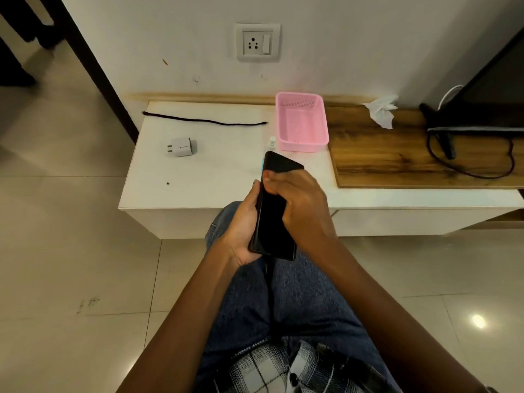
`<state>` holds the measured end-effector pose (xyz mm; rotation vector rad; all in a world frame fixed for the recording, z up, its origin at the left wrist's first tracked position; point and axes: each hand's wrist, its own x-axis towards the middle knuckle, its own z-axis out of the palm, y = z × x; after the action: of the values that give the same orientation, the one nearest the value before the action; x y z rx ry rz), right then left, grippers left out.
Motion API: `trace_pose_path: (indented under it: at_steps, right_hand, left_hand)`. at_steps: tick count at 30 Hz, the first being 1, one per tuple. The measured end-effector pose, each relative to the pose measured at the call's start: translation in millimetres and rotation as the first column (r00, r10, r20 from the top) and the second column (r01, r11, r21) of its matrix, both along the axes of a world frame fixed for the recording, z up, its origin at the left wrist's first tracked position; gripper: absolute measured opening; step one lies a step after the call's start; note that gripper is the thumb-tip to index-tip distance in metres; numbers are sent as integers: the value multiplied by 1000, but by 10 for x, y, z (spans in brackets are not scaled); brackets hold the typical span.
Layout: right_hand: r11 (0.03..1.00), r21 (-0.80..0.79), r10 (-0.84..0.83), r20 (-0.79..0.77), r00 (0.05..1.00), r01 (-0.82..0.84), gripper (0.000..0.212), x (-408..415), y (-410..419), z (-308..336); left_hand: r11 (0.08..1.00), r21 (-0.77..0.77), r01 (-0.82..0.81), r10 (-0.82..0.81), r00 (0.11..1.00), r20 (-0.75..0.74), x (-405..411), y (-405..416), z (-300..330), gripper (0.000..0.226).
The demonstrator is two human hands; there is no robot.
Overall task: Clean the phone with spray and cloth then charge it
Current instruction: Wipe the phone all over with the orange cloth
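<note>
Phone: over the lap, screen dark.
Left hand: fingers clamped on its edge.
Right hand: fingers curled onto the screen.
Pink basket: on desk, apparently empty.
Charger, cable: on desk.

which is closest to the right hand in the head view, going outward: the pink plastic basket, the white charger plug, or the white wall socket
From the right hand:
1. Pink plastic basket, just beyond it on the white table.
2. White charger plug, off to the left on the table.
3. White wall socket, up on the wall, farthest.
</note>
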<state>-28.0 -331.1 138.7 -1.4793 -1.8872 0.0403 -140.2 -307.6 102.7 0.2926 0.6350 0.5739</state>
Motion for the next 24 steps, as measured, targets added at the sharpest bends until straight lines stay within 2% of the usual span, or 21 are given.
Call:
trace_pose_path:
  at_steps: [5,9,15,18,24]
  right_hand:
    - [996,-45,82,15,996,-82,38,-203,-327,-83]
    - [995,-37,91,38,995,-90,35,-158,-311,-117]
    - [998,-51,31,-72,997,-35,27,-140,51,-113]
    - [999,-32,-11,-22,1000,10,27,-97,161,-98]
    - [994,-96,-55,-73,996,48,28,-157,160,-137]
  left_hand:
    - [999,3,-34,34,996,-81,-71,48,-64,61]
    - [999,-21,-45,44,997,-64,-75,47,-51,62]
    - [997,-10,-71,71,997,-33,-56,65,48,55]
    - [996,-34,-84,84,996,-16,-49,35,36,55]
    - [991,-78,-111,110,994,-14,-53,-23,-30,52]
